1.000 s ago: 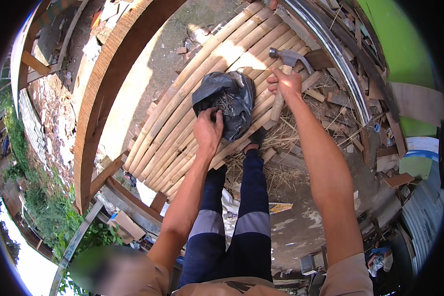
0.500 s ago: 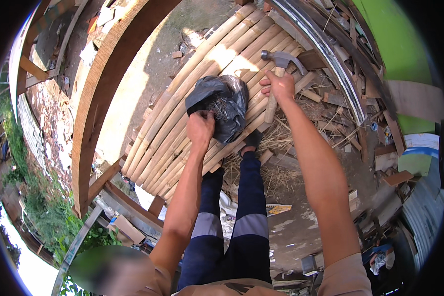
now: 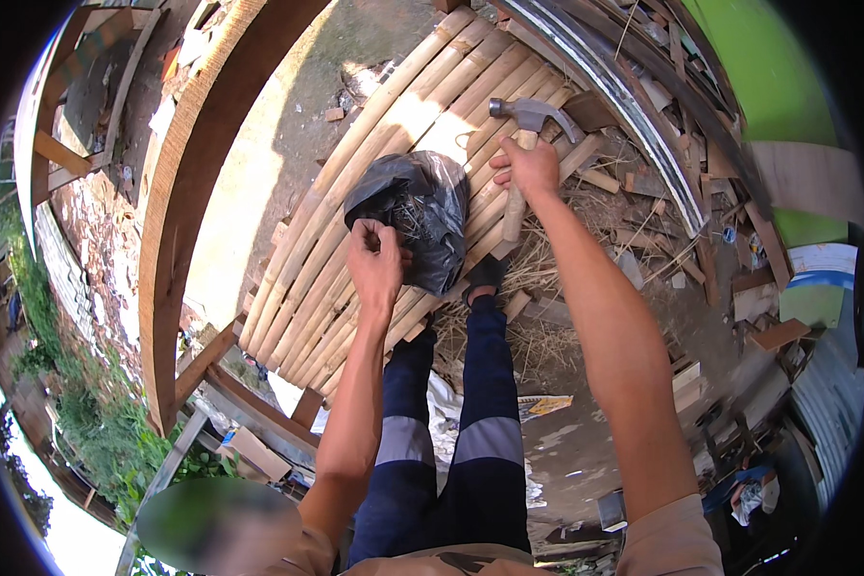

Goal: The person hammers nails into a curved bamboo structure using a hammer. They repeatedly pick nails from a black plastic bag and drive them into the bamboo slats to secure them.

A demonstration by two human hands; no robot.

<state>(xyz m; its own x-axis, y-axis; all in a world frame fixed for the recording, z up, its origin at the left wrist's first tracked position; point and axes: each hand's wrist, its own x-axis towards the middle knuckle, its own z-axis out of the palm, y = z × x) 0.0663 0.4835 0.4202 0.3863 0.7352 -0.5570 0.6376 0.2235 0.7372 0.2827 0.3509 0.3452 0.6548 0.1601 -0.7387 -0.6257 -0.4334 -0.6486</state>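
A black plastic bag [image 3: 444, 252] lies with its mouth spread on a bench of bamboo poles [image 3: 322, 226]. Thin grey nails [image 3: 411, 217] show inside it. Over the bag's near left rim is my left hand [image 3: 375, 261], its fingers pinched together; whatever they hold is too small or hidden to make out. My right hand [image 3: 531, 171] grips a claw hammer [image 3: 521, 141] by its wooden handle, just right of the bag. The metal head points away from me and the handle's end hangs past the bench's right edge.
A thick wooden beam [image 3: 178, 192] curves along the left side. Right of the bench lie dry straw [image 3: 547, 336] and piled wood scraps [image 3: 643, 197]. My feet stand close to the bench's near edge. Corrugated sheet metal [image 3: 835, 403] stands at far right.
My left hand has risen out of the bag's mouth to its rim, fingers pinched. The hammer, still in my right hand, appears slightly further left, as does the whole view.
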